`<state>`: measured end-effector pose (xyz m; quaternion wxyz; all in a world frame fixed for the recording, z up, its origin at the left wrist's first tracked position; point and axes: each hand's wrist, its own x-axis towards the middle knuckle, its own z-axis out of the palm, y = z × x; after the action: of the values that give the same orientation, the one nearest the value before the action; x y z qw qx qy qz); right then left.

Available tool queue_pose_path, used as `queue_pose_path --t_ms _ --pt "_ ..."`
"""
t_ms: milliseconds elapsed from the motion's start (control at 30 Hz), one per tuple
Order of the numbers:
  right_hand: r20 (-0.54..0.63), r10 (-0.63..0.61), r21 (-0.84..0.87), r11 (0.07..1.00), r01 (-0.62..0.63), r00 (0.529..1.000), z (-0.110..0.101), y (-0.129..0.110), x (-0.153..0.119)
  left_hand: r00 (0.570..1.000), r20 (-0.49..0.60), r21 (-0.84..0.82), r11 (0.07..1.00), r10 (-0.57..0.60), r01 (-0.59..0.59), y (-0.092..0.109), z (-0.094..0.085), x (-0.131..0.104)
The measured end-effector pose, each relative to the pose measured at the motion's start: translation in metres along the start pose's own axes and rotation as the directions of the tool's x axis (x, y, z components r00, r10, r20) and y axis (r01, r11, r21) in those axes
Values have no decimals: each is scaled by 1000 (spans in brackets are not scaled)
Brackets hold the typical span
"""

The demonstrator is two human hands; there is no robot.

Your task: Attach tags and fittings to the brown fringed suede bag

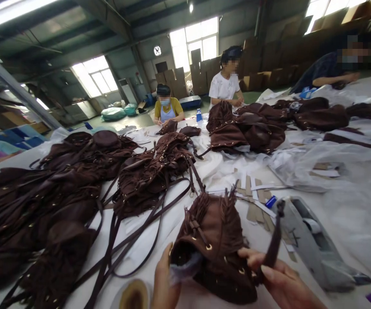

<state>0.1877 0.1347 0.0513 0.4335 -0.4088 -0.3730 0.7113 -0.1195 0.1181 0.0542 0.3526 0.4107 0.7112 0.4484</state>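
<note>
A dark brown fringed bag lies tilted on the table, its mouth toward me. Gold-coloured eyelets run around the opening, and clear plastic shows inside it. My left hand grips the rim of the mouth on the left; most of its fingers are hidden. On the other side, my right hand pinches a short brown strap that stands up with a knotted end. Its index fingertip touches the side of the bag. A long strap trails away behind the bag.
Piles of brown bags lie left, mid-table and farther back. Right of my hand is a grey tape dispenser beside paper strips. Plastic sheets cover the right side. A tape roll sits at the front. Several people work around the table.
</note>
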Motion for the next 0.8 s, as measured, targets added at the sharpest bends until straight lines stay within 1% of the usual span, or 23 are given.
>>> queue_pose_path --t_ms 33,67,100,133,167,200,267,300,367,433,467,500,533,567,600,633,667,700,733,767,800 --pt "-5 6 -89 996 -6 1000 -5 14 -9 992 47 -106 987 -116 120 -9 4 -10" --pt "-8 4 -180 984 -5 1000 -9 24 -18 974 82 -188 956 -212 224 -16 7 -21" --pt "-8 -12 -267 964 9 1000 -12 31 -24 954 109 -249 921 -281 299 -23 10 -32" --pt "-10 -42 -342 939 36 999 -13 34 -30 939 124 -297 891 -320 343 -28 12 -44" --pt "-14 -84 -398 915 71 996 -14 35 -35 936 134 -335 874 -325 351 -33 13 -54" --pt "-21 -137 -434 894 115 990 -13 35 -40 941 148 -369 866 -303 337 -36 13 -64" --pt "-29 -245 -469 859 203 969 -11 32 -50 948 195 -445 839 -251 313 -42 12 -81" --pt "-35 -275 -476 850 226 961 -11 31 -57 948 211 -491 812 -240 315 -44 10 -88" --pt "-65 -277 -457 862 218 959 -11 34 -71 947 213 -571 756 -241 321 -48 9 -97" --pt "-141 -239 -353 919 177 961 -14 40 -85 950 155 -602 736 -271 308 -53 9 -102" --pt "-190 -221 -272 948 165 957 -17 43 -92 953 124 -588 753 -277 295 -56 9 -104" --pt "-238 -205 -193 968 160 949 -20 46 -98 959 84 -544 794 -271 272 -58 10 -106" --pt "-280 -189 -127 979 159 941 -24 48 -104 969 20 -462 857 -248 229 -59 10 -109" --pt "-313 -171 -85 985 152 934 -27 50 -109 980 -68 -341 927 -189 155 -61 9 -113" --pt "-328 -148 -63 989 135 933 -30 51 -113 982 -168 -186 981 -83 51 -61 8 -118" --pt "-333 -119 -47 993 109 935 -33 51 -118 966 -251 -19 998 60 -67 -61 6 -123" --pt "-337 -83 -22 997 81 938 -36 52 -122 929 -304 133 975 213 -180 -60 4 -128" --pt "-339 -47 25 998 59 940 -38 54 -125 884 -318 247 930 343 -272 -59 1 -133" --pt "-332 -19 90 995 52 943 -39 55 -129 848 -298 314 884 439 -347 -57 -2 -138" --pt "-315 -10 162 985 64 949 -40 58 -133 830 -262 342 851 493 -398 -54 -4 -143" --pt "-291 -24 230 969 94 956 -41 61 -136 827 -223 346 835 515 -427 -51 -6 -148"
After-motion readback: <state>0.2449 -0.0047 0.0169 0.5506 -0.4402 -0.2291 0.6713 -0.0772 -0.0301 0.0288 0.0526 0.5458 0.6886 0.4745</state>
